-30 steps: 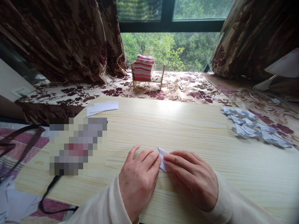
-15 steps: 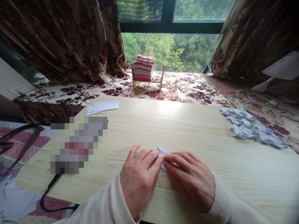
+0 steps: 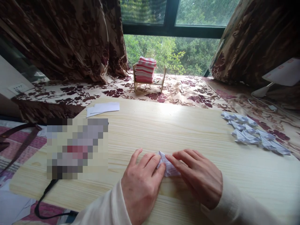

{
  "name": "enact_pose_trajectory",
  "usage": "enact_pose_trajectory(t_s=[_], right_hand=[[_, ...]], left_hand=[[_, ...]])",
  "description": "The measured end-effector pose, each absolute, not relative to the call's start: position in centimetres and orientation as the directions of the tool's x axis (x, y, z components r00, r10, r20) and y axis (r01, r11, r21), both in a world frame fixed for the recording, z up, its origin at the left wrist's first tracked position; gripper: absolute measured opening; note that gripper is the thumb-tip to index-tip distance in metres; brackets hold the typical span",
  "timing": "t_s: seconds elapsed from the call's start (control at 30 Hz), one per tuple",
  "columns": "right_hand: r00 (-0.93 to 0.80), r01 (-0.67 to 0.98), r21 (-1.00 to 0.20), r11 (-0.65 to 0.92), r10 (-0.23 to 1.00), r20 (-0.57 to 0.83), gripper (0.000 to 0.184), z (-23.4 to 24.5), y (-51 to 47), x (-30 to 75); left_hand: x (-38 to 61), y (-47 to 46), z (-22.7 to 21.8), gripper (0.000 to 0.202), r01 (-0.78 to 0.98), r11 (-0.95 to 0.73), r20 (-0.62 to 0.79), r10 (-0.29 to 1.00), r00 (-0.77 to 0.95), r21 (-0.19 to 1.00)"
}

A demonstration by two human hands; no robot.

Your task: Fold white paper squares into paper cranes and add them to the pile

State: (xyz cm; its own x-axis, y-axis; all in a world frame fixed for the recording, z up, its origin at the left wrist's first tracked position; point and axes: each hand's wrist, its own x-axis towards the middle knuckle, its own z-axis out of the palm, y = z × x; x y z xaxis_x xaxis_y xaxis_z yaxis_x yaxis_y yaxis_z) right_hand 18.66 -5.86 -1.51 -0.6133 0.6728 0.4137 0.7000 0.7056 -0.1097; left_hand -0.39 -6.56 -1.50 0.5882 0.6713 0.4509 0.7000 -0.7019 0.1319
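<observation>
A small folded piece of white paper [image 3: 170,168] lies on the light wood-grain table in front of me, with a pointed corner sticking up at its top. My left hand [image 3: 142,179] grips its left end, thumb on the near side and index finger at the upper edge. My right hand [image 3: 199,175] is at the other end, its index fingertip on the upper part of the paper. The right thumb and the paper's far right end are hidden beneath that hand.
Several folded white paper pieces [image 3: 249,129] sit in rows at the table's right. White paper strips [image 3: 103,108] lie at the back left, near a blurred-out object [image 3: 79,147] with a black strap. Beyond the table [image 3: 140,125], striped cloths [image 3: 144,71] are stacked on a small wooden stand.
My right hand has shifted slightly right and its index finger has straightened, so more of the folded paper shows. The left hand keeps its grip. The camera view has tilted slightly.
</observation>
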Motion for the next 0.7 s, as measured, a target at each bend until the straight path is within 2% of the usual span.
enact_pose_trajectory(t_s=[0.1,0.27,0.57,0.63,0.7], right_hand=[[-0.653,0.700,-0.006,0.714,0.644,0.400,0.032,-1.7,-5.0,18.4],[-0.676,0.692,0.043,0.720,0.627,0.388,0.029,-1.5,-5.0,18.0],[-0.679,0.699,0.075,0.711,0.627,0.382,0.034,-1.8,-4.1,16.7],[-0.643,0.722,0.054,0.690,0.640,0.420,0.032,-2.0,-3.6,16.5],[-0.635,0.717,-0.011,0.697,0.660,0.401,0.029,-1.9,-3.1,16.9]], left_hand=[[-0.5,-6.6,-1.6,0.028,0.703,-0.699,0.460,0.670,0.582,0.129],[-0.4,-6.6,-1.7,0.028,0.710,-0.688,0.475,0.681,0.558,0.152],[-0.3,-6.1,-2.3,0.028,0.678,-0.717,0.507,0.650,0.567,0.161],[-0.3,-6.1,-2.3,0.028,0.677,-0.719,0.509,0.647,0.568,0.159],[-0.4,-6.0,-2.0,0.028,0.677,-0.718,0.495,0.653,0.573,0.162]])
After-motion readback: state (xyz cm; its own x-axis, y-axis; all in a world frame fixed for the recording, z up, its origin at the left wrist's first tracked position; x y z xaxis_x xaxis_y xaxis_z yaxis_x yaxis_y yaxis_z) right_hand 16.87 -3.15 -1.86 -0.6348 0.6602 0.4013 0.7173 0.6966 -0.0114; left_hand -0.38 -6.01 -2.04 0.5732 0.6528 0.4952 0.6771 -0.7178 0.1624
